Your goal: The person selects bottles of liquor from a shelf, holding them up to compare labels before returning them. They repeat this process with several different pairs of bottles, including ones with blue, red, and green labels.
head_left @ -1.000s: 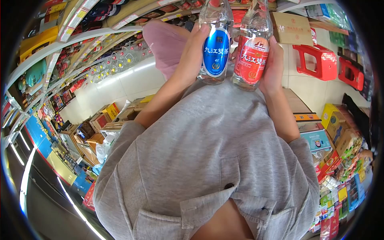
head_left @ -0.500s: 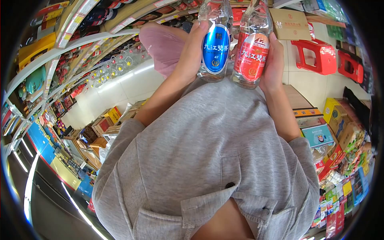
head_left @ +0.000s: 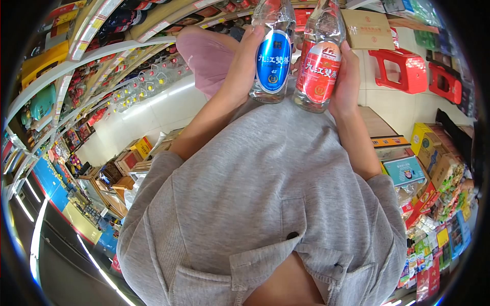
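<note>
Blue-labelled bottle (head_left: 273,64) sits inside left grip (head_left: 246,62) — red-labelled bottle (head_left: 318,74), right grip (head_left: 348,81).

You're in a shop: price labels (head_left: 154,31) line the front edges of the shelves (head_left: 102,53), dark bottles (head_left: 120,19) sit just behind one such edge, capped clear jugs (head_left: 148,85) crowd together near another, and bright retail packets (head_left: 423,250) mass around your lower right.
</note>
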Demonstrator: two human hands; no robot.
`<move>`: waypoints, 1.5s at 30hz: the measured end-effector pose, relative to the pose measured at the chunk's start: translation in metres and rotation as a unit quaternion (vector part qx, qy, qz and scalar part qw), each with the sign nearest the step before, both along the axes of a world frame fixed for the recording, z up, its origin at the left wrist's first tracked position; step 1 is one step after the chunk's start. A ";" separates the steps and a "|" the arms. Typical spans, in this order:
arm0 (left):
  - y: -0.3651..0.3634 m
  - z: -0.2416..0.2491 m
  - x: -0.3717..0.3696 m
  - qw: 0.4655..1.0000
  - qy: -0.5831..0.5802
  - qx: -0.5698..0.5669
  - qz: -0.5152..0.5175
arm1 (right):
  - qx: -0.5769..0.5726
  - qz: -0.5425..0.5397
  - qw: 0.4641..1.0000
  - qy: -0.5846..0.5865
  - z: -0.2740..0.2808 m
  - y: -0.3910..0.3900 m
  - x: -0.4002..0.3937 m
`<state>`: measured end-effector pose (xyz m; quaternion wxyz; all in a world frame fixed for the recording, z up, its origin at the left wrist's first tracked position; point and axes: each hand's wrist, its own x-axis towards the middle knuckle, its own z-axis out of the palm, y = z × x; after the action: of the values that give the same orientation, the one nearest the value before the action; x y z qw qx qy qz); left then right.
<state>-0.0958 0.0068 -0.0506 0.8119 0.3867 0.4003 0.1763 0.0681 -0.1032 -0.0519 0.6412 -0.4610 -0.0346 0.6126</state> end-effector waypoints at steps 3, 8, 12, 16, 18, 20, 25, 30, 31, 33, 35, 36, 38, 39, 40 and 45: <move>-0.003 0.002 0.001 1.000 -0.001 -0.001 0.004 | -0.003 -0.007 1.000 -0.010 0.001 0.000 -0.001; -0.007 0.000 0.000 1.000 0.009 0.006 0.009 | -0.007 -0.008 1.000 -0.002 -0.006 -0.004 -0.001; -0.008 0.002 -0.002 1.000 0.013 0.001 0.003 | -0.019 -0.012 1.000 0.007 -0.009 -0.005 -0.002; -0.009 0.000 -0.004 1.000 0.012 -0.001 0.009 | -0.021 -0.012 1.000 0.003 -0.007 -0.004 -0.004; -0.011 0.001 -0.005 1.000 0.013 -0.001 0.012 | -0.036 -0.022 0.999 -0.007 -0.004 -0.004 -0.007; -0.012 0.004 -0.007 1.000 0.016 0.004 0.012 | -0.010 0.003 1.000 -0.001 -0.003 -0.005 -0.006; -0.012 0.005 -0.012 0.999 0.039 0.019 0.021 | 0.001 0.015 1.000 0.011 -0.003 -0.003 -0.010; -0.013 0.007 -0.015 0.999 0.027 0.009 0.031 | 0.021 0.025 0.999 0.021 0.000 -0.003 -0.012; -0.013 0.006 -0.016 0.999 0.024 0.006 0.032 | 0.016 0.015 0.999 0.032 0.001 -0.002 -0.013; -0.014 0.003 -0.018 0.999 0.019 0.000 0.035 | 0.007 -0.006 0.999 0.053 0.001 -0.001 -0.016; -0.013 0.007 -0.020 1.000 0.018 0.001 0.023 | 0.001 -0.006 0.999 0.044 0.004 0.000 -0.018; -0.012 0.009 -0.021 1.000 0.018 0.001 0.016 | -0.002 -0.006 0.999 0.040 0.005 0.000 -0.019; -0.014 0.009 -0.021 0.999 0.019 -0.014 0.025 | -0.002 0.010 1.000 0.022 0.001 -0.002 -0.018; -0.014 0.009 -0.021 0.999 0.019 -0.021 0.029 | -0.001 0.018 1.000 0.013 -0.001 -0.002 -0.018; -0.014 0.007 -0.022 0.999 0.021 -0.010 0.026 | 0.001 0.021 1.000 0.015 -0.002 -0.002 -0.018; -0.015 0.006 -0.025 0.999 0.031 -0.015 0.028 | 0.004 0.026 0.999 0.032 -0.003 -0.003 -0.021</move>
<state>-0.1204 -0.0084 -0.0444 0.7997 0.3683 0.4382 0.1810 0.0467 -0.1066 -0.0549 0.6275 -0.4378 -0.0288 0.6432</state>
